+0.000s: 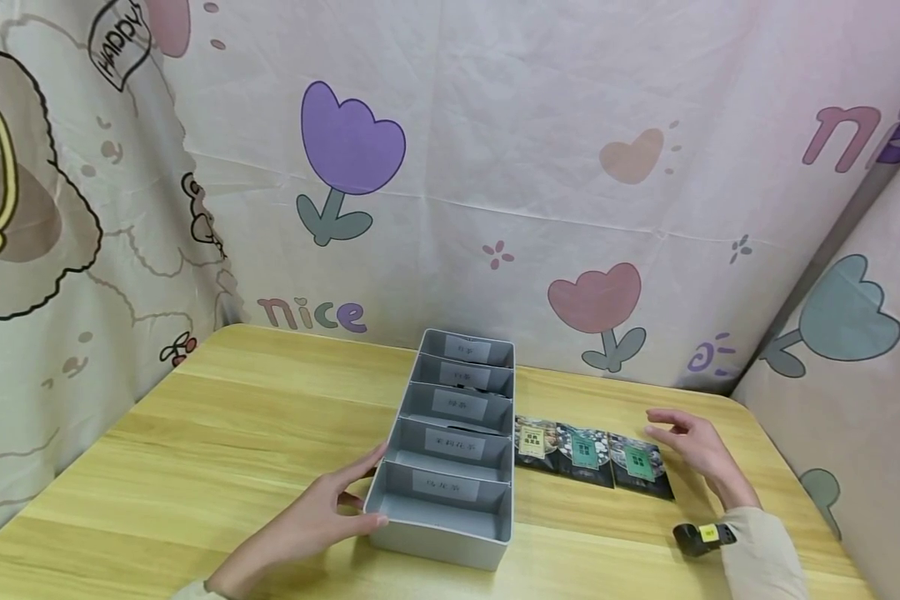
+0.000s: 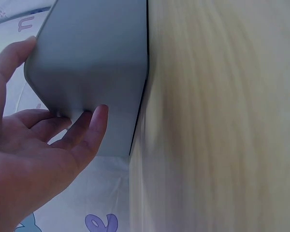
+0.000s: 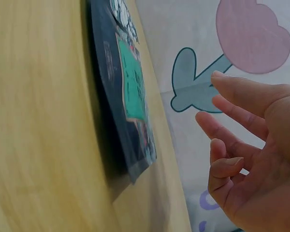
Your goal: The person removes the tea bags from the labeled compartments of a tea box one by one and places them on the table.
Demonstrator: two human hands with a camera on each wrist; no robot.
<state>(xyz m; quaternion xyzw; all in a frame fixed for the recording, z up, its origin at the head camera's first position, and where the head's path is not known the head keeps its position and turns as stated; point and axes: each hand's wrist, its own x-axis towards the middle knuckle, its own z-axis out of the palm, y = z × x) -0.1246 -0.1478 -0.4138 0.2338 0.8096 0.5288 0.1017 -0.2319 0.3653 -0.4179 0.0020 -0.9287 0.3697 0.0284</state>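
A long grey divider box (image 1: 437,543) stands on the table, its several compartments bearing paper labels with Chinese characters. My left hand (image 1: 311,514) rests on its near left corner, thumb at the front rim, fingers along the side wall. In the left wrist view, the fingertips (image 2: 100,113) touch the grey wall. Three dark tea sachets lie in a row right of the box: one with a yellowish label (image 1: 536,444), two with green labels, the rightmost sachet (image 1: 640,467) lying nearest my right hand (image 1: 692,446). That hand hovers beside it, fingers apart, holding nothing.
Dark edges of something show in two of the rear compartments. Under the table's wooden top (image 1: 217,442) nothing is visible. A black strap with a yellow tag (image 1: 703,537) is by the right sleeve. A printed curtain (image 1: 450,167) hangs behind and at both sides.
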